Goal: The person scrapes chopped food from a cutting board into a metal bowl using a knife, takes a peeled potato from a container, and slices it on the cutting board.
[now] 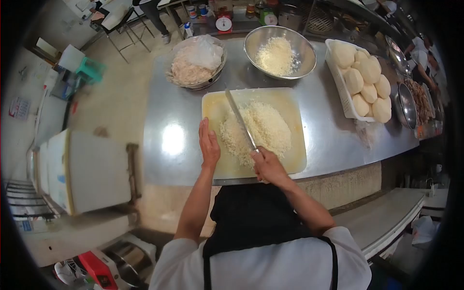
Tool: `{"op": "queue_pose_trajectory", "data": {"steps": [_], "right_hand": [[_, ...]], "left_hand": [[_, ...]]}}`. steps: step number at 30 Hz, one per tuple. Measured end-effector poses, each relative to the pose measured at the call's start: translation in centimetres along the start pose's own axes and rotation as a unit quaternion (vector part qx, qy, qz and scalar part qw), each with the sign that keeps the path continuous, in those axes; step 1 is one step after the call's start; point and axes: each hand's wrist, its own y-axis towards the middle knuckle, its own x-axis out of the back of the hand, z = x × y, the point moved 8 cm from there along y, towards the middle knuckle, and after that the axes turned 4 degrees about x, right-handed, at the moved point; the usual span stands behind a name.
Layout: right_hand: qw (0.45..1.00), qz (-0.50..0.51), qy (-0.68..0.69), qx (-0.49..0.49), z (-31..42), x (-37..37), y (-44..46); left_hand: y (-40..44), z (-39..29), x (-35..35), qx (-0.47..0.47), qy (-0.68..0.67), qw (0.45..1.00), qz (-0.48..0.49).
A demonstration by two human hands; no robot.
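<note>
My right hand (pixel 268 166) grips the handle of a long knife (pixel 240 119), its blade slanting up and left over a heap of finely chopped pale food (pixel 267 126). The heap lies on a yellowed cutting board (pixel 210 103). At the board's left edge is my left hand (pixel 209 143), fingers stretched out and holding nothing. Behind the board stands a steel bowl (pixel 304 54) with more of the chopped pale pieces (pixel 276 55). Left of it, a bowl of pinkish pale mince (pixel 189 66) has a clear plastic bag (pixel 205 52) on top.
A white plastic basket (pixel 346 96) of large peeled, pale round vegetables (pixel 370 71) stands at the right. Beyond it are another steel bowl (pixel 405 104) and brown chopped food (pixel 418 99). A red scale (pixel 224 23) is at the back. Other people stand at far right and back left.
</note>
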Motion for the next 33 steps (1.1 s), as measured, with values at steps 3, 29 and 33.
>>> {"op": "queue_pose_trajectory", "data": {"steps": [3, 29, 33], "right_hand": [[0.999, 0.032, -0.029, 0.016, -2.5, -1.0, 1.9], [0.981, -0.109, -0.159, 0.028, -3.0, 16.8, -3.7], [0.913, -0.074, -0.356, 0.184, -1.4, 14.0, -0.4]], "left_hand": [[-0.1, 0.2, 0.0, -0.006, -0.014, 1.000, -0.001], [8.0, -6.8, -15.7, -0.022, 0.004, 0.924, 0.383], [4.9, -9.0, -12.5, -0.014, -0.012, 0.948, 0.317]]}}
